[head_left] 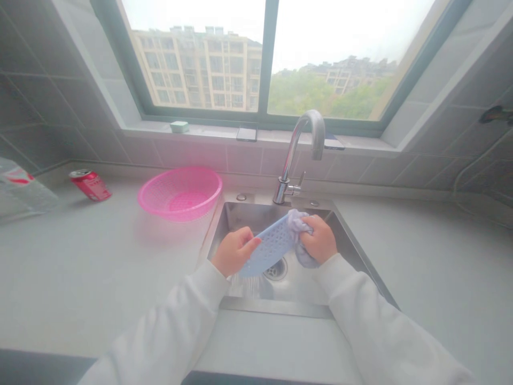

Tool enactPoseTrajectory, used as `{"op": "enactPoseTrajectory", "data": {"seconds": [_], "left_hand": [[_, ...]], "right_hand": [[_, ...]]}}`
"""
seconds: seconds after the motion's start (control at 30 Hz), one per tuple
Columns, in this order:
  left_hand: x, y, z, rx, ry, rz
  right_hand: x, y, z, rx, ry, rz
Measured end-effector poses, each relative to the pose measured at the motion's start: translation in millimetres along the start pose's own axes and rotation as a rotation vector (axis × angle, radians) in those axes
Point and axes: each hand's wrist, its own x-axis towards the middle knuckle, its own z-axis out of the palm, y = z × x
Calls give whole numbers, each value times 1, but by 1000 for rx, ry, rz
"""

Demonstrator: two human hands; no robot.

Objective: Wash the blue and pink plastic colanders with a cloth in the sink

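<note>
While holding blue basket [274, 243] over sink [276, 307], bunching cloth [298, 221] against its right end

Using both bare hands, near center. Gripping basket's left end with left hand [234, 251], fingers curled in, thumb over upper edge. Clutching pale lilac-gray cloth with right hand [320, 238], fingers closed on its folds; cannot tell whether also pinching basket rim underneath. Tilting perforated basket, right end higher, partly blocking view of drain [276, 269]. Wearing white sleeves [176, 321].

Note chrome faucet [318, 136] on far side of sink, arching right. Log pink basket [180, 199] on counter [80, 262], just left of sink's far corner. Farther left, log red can [91, 185], then clear bottle [24, 184], cut off by left edge. Mark light-green block [179, 126] on far windowsill [212, 132], left part; also two dark flat items [246, 134] near faucet, too blurred to identify. See buildings [204, 69] and trees [300, 91] through window [270, 59].
</note>
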Motion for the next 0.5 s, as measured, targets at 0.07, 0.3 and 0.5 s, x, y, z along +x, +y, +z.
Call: {"op": "enactPoseTrajectory", "data": {"seconds": [0.07,0.3,0.5], "left_hand": [[0,1,-1,-119,23,-35],[4,1,-7,-605,175,-214],[5,2,-8,-870,-82,-264]], "right_hand": [[10,21,-3,65,-2,211],[20,45,-4,194,129,440],[18,43,-6,208,139,458]]}}
